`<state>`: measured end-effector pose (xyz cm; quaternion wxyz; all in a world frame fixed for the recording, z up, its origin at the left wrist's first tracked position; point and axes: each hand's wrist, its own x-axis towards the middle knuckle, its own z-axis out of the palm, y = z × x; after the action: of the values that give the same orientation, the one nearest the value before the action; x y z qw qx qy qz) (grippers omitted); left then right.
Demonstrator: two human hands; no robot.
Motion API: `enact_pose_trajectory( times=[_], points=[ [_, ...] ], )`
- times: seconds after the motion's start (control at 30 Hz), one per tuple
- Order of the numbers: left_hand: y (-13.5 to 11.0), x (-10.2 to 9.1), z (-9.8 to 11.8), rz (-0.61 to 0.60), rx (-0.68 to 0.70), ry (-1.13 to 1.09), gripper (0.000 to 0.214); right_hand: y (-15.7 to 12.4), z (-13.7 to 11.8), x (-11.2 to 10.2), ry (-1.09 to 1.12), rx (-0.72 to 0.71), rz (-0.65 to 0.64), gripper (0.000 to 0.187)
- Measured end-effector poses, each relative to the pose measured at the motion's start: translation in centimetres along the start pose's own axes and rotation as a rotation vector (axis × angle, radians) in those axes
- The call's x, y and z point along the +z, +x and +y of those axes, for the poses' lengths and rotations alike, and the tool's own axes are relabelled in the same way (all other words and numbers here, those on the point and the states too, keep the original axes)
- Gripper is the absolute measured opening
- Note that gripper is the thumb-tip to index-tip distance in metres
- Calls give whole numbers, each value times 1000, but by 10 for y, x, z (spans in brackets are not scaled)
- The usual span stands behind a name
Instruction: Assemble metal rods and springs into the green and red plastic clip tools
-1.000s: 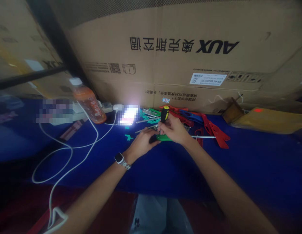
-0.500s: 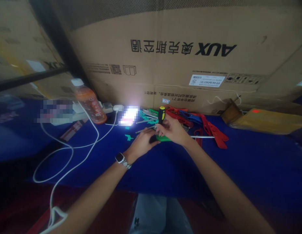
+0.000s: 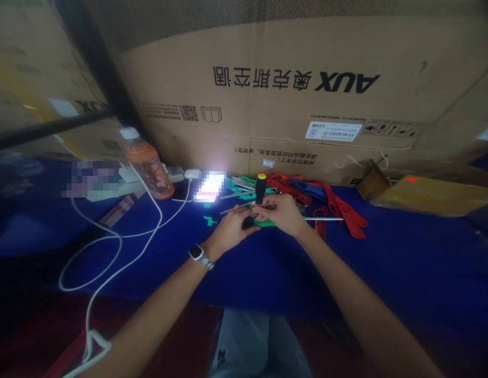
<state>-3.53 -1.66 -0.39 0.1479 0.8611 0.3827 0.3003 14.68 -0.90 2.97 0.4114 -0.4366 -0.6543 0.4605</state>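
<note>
A screwdriver (image 3: pixel 261 190) with a black handle and yellow cap stands upright between both hands. My right hand (image 3: pixel 281 212) is closed, its fingertips pinching low on this screwdriver. Just left of it, my left hand (image 3: pixel 233 228) is also closed, fingers curled around something dark that I cannot make out. The screwdriver's lower end is hidden by the fingers. Under the hands lies a green handle (image 3: pixel 264 223), and a metal shaft (image 3: pixel 325 218) sticks out to the right beyond my right hand. Behind them spreads a pile of metal rods and green plastic pieces (image 3: pixel 244 189).
Red plastic pieces (image 3: pixel 348 215) and a blue one (image 3: pixel 307 188) lie at the right of the pile. A lit phone (image 3: pixel 210 187), a drink bottle (image 3: pixel 149 165) and a looping white cable (image 3: pixel 122 262) are on the left. A large carton (image 3: pixel 267 121) closes off the back.
The black handle has turned, and the yellow marks on its side no longer show. My right fingers have shifted around it. My left hand stays almost where it was.
</note>
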Motion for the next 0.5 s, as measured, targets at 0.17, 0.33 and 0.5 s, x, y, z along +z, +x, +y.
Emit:
enact_pose_trajectory(
  times=[0.17,0.33,0.5],
  points=[
    [0,0,0,22,7,-27,17,1,8,7,20,-53,64,38],
    [0,2,-1,57,17,-59,19,2,15,10,119,-34,78,42],
    [0,0,0,35,11,-42,12,1,16,11,144,-11,87,48]
  ],
)
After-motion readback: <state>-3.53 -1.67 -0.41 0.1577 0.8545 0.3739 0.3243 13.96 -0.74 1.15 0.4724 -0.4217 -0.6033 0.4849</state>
